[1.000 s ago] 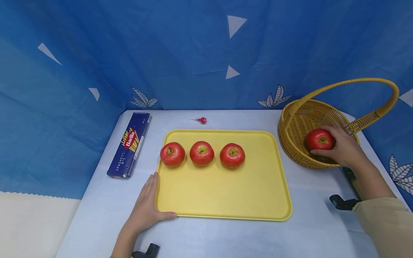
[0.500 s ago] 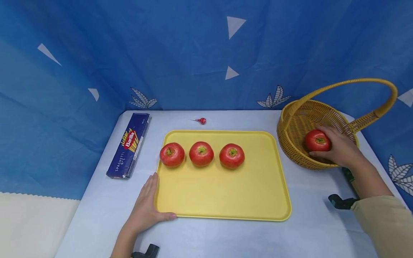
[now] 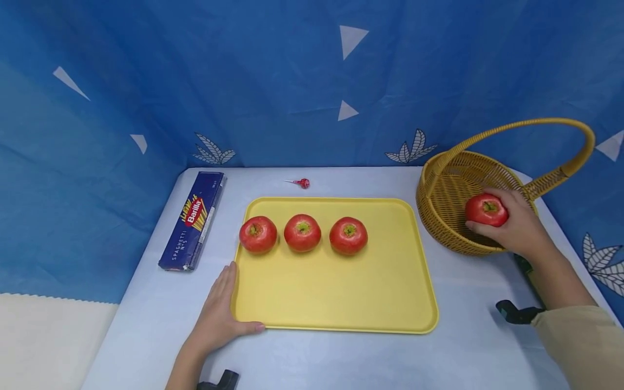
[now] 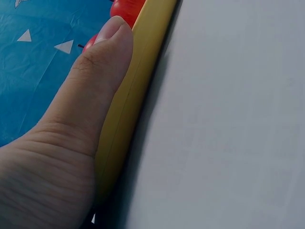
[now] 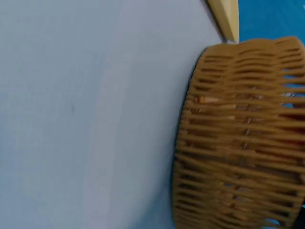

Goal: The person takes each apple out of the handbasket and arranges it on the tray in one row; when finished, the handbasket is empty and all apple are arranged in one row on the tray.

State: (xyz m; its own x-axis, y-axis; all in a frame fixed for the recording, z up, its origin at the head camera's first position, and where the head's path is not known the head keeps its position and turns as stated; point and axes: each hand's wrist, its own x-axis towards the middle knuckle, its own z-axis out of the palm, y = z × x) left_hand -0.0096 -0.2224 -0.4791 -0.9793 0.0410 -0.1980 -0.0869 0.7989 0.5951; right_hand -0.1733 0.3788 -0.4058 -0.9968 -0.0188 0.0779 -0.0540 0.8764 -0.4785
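Observation:
Inside the wicker basket at the right, my right hand grips a red apple, thumb on its near side and fingers round the far side. In the right wrist view the basket's woven side blocks sight of that hand. My left hand lies against the near left corner of the yellow tray, fingers stretched along the left edge and thumb along the front edge. Three more apples stand in a row on the tray: left, middle and right.
A blue spaghetti box lies left of the tray. Behind the tray is a red lollipop. The basket's tall handle arches over its opening. A blue patterned cloth hangs behind the white table.
The apple in my right hand has shifted slightly right and up within the basket. My left hand has stayed at the tray corner, and the three apples there have not moved.

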